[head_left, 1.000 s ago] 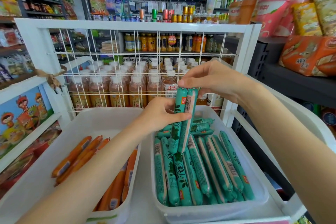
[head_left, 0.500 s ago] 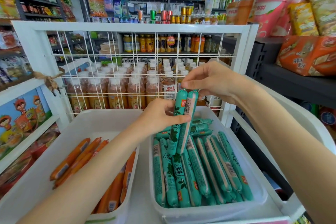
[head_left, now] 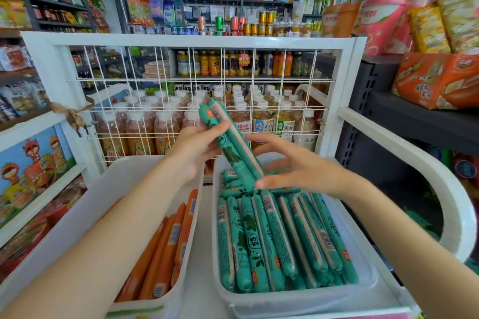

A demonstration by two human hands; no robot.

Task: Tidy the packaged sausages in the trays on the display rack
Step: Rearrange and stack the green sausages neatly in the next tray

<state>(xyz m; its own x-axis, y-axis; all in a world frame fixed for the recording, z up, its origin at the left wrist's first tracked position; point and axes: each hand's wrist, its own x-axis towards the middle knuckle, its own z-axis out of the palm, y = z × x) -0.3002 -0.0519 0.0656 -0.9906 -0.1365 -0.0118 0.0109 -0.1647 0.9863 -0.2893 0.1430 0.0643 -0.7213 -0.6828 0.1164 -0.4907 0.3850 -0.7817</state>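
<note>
At far left sits the left tray (head_left: pixel 85 204), white plastic, with orange sausages (head_left: pixel 166 248) lying lengthways along its right wall, their long axes running toward the wire grid (head_left: pixel 197 101) at the back of the display rack (head_left: pixel 334 96). The left hand (head_left: pixel 197 149) reaches over this tray's far right corner and is closed around the middle of two green sausages (head_left: pixel 228 142), thumb on top and fingers curled underneath. This pair is held side by side, lifted clear of the trays, its long axis tilted: the upper ends lean up and to the left in front of the grid, the lower ends point down and right toward the far part of the right tray (head_left: pixel 363 290). One of the two shows a pale seam strip along its length; both wear glossy teal wrap with a small orange label near the top end.

The right hand (head_left: pixel 298 171) is open, fingers spread, cupped just below and beside the pair's lower ends; whether it touches them I cannot tell. It looks the better placed to guide those ends down.

Below it, the row of green sausages (head_left: pixel 280 238) fills the right tray neatly, all parallel and pointing front to back, with a few shorter-looking ones lying crosswise at the far end. I judge the held pair must swing flat to match that row
</note>
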